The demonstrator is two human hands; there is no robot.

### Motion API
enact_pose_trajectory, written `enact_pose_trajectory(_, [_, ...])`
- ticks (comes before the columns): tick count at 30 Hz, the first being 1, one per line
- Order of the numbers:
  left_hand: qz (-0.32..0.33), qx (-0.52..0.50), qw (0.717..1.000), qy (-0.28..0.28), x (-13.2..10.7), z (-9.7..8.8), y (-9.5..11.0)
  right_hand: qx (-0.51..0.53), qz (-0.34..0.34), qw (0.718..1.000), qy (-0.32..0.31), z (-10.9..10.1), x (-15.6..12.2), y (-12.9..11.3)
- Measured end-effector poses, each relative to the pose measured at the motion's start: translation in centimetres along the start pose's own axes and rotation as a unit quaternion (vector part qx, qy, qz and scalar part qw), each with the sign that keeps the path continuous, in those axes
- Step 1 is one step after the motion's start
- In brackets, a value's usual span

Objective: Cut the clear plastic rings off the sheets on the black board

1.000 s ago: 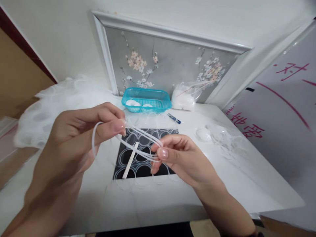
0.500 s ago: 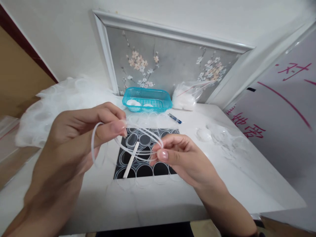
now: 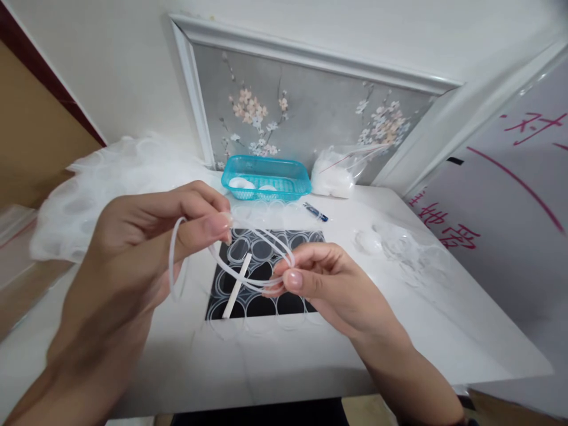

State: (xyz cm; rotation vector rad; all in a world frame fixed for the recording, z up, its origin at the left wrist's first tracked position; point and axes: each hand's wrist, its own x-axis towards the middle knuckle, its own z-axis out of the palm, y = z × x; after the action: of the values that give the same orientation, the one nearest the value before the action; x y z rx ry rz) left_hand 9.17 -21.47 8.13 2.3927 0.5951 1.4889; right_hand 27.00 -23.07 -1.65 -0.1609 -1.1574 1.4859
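Observation:
Thin white rings [image 3: 248, 285] are stretched in the air between my two hands. My left hand [image 3: 168, 236] pinches them at their left end between thumb and fingertips; one white ring also hangs in a loop round the back of its fingers. My right hand [image 3: 323, 281] has its thumb and fingers closed on the right end of the same rings. Beneath them, a black sheet [image 3: 261, 305] lies on the table under a clear sheet with ring outlines. A flat pale stick [image 3: 237, 287] rests slantwise on it.
Behind stands a blue plastic basket [image 3: 266, 168] with white round pieces inside. Next to it are a clear bag of white material [image 3: 332, 174] and a dark blue pen [image 3: 316, 212]. Translucent ring sheets [image 3: 128, 171] are heaped at left; clear scraps [image 3: 406, 254] lie at right on the white table [image 3: 461, 337].
Both hands keep their grip on the rings. The strands between them have shifted slightly and lie closer together; the whole view has moved a little.

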Motion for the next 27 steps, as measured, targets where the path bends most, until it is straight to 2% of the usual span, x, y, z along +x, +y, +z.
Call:
enact_pose_trajectory(11, [-0.018,0.023,1.0,0.005,-0.2,0.1,0.3,-0.019,0.02,1.0,0.013,0.3,-0.2,-0.1])
enact_pose_trajectory(19, [-0.002,0.051,0.998,-0.033,-0.1,0.0,0.4,0.004,0.006,1.0,0.009,0.3,-0.2,0.0])
enact_pose_trajectory(21, [0.0,0.094,0.996,0.005,-0.3,0.8,1.0,0.004,0.0,1.0,0.013,0.3,-0.2,0.0])
enact_pose_trajectory(23, [-0.011,0.129,0.987,0.089,-0.6,1.9,1.6,-0.003,-0.003,1.0,0.022,0.2,-0.2,0.0])
enact_pose_trajectory(25, [-0.015,0.121,0.981,0.151,-0.9,2.6,2.0,-0.008,-0.002,1.0,0.03,0.2,-0.2,0.0])
enact_pose_trajectory(27, [0.022,0.096,0.984,0.151,-1.2,2.6,2.0,-0.007,0.001,0.999,0.034,0.2,-0.2,0.0])
